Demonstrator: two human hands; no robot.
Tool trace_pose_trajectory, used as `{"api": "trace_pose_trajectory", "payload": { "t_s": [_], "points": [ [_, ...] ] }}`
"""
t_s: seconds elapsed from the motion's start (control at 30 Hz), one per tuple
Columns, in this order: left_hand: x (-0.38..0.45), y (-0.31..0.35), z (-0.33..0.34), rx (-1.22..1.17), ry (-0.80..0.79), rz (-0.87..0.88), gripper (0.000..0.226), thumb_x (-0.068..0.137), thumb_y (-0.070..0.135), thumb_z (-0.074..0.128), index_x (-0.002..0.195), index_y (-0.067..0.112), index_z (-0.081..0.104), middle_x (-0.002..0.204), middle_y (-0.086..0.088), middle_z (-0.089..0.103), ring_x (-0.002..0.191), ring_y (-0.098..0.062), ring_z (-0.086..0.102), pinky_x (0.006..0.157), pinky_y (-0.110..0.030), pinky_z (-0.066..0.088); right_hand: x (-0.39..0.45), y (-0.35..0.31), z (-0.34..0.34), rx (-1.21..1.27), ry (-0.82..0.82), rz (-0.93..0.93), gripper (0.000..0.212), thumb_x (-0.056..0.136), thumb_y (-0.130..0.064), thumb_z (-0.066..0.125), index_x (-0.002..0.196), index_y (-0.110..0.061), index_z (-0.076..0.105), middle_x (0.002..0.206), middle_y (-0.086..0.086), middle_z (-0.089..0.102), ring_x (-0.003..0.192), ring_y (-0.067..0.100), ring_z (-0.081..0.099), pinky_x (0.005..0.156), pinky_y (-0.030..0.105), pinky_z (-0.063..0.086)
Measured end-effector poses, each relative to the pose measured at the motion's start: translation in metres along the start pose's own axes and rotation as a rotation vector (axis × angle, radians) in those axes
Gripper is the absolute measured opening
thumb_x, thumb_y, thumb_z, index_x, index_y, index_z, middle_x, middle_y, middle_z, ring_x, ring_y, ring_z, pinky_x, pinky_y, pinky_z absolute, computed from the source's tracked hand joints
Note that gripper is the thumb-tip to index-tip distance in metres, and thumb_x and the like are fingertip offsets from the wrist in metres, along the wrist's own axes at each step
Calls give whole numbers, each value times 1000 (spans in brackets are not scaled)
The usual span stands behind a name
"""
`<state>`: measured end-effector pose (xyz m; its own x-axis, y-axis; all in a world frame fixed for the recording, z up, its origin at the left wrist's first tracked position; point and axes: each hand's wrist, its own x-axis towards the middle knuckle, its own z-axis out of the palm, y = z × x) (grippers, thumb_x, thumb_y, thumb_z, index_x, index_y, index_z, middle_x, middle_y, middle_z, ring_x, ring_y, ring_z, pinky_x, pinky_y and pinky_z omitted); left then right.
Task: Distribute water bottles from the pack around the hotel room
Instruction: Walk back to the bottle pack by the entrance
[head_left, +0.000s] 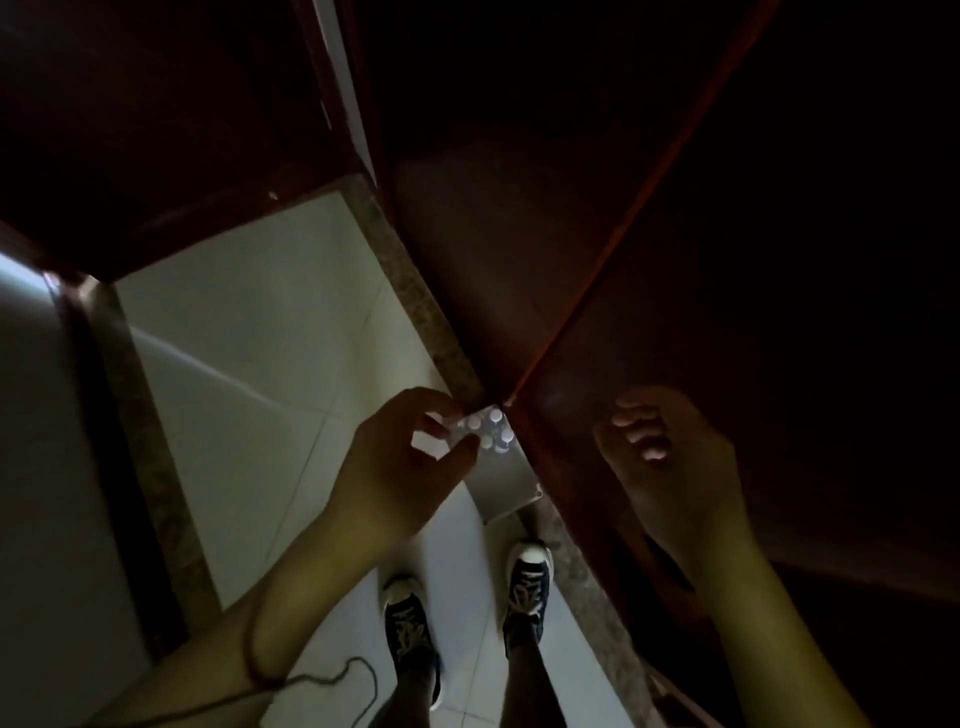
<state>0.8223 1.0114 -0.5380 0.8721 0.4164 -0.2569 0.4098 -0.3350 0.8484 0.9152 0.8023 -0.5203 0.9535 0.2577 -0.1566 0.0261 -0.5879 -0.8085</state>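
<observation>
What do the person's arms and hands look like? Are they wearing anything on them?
Both arms are bare, with no sleeves showing up to the edge of the picture. The left hand has a thin dark band round its wrist, and a thin dark cord loops just below that arm. The right hand and its wrist show nothing worn. No gloves or rings can be made out in the dim light.
</observation>
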Motion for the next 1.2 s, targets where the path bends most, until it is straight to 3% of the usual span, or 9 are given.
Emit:
{"api": "trace_pose_trajectory", "payload": {
  "t_s": [0.13, 0.43, 0.57, 0.63, 0.73, 0.9, 0.97, 1.03, 1.2],
  "points": [
    [50, -101, 75, -32, -4, -179, 26, 80, 22, 78, 100, 28, 63, 92, 16, 64, 83, -3, 66, 68, -18, 52, 44, 77, 58, 12, -50, 83, 18, 77, -29, 73, 86, -34, 57, 85, -11, 67, 79, 2, 66, 68, 12, 51],
    [179, -356, 293, 214, -106, -282, 55, 84, 30, 71, 133, 23, 48, 129, 2, 61, 105, -15, 66, 88, -38, 57, 145, 349, 232, -90, -262, 253, 39, 80, -24, 77, 114, -24, 60, 94, -18, 60, 88, 1, 61, 67, 14, 47],
    [216, -446, 367, 282, -83, -267, 76, 84, 27, 71, 148, 21, 30, 145, 0, 48, 126, -20, 55, 91, -33, 51, 193, 468, 313, -196, -331, 261, 67, 76, -31, 78, 135, -24, 47, 123, -6, 59, 115, 15, 58, 88, 34, 54],
    [226, -477, 394, 297, -41, -252, 78, 84, 23, 71, 150, 19, 28, 148, -2, 46, 129, -21, 53, 92, -34, 52, 208, 509, 346, -132, -397, 289, 72, 79, -20, 80, 140, -21, 42, 124, -7, 56, 119, 14, 54, 83, 18, 50],
    [237, -503, 421, 273, 130, -190, 59, 85, 16, 67, 139, 17, 41, 133, -4, 58, 113, -24, 64, 82, -32, 55, 220, 545, 379, -48, -439, 254, 63, 78, 2, 78, 132, -11, 49, 110, -8, 54, 108, 12, 54, 69, 1, 41],
    [241, -527, 437, 152, 299, -126, 49, 84, 22, 73, 127, 15, 50, 120, -1, 66, 100, -4, 59, 75, 3, 36, 234, 580, 411, -95, -347, 168, 53, 67, -19, 89, 112, -23, 61, 97, -18, 61, 83, -9, 56, 73, 10, 44],
    [242, -533, 439, 152, 294, -100, 46, 83, 17, 75, 124, 13, 54, 116, -2, 67, 100, -10, 61, 77, 7, 31, 234, 587, 414, -75, -329, 172, 52, 66, -19, 90, 108, -27, 61, 93, -19, 65, 85, -14, 59, 76, 9, 47],
    [244, -534, 438, 178, 283, -59, 42, 82, 13, 76, 120, 9, 58, 110, -5, 68, 99, -12, 61, 84, 6, 32, 231, 583, 410, -65, -291, 179, 53, 67, -17, 90, 110, -25, 60, 89, -26, 58, 80, -21, 55, 70, 1, 40],
    [229, -508, 426, 204, 229, -104, 51, 76, 17, 81, 121, 6, 59, 111, -8, 68, 94, -22, 69, 71, -19, 48, 215, 558, 385, -117, -237, 150, 60, 66, -21, 91, 118, -19, 62, 96, -16, 61, 94, 9, 63, 78, 8, 43]
  ]
}}
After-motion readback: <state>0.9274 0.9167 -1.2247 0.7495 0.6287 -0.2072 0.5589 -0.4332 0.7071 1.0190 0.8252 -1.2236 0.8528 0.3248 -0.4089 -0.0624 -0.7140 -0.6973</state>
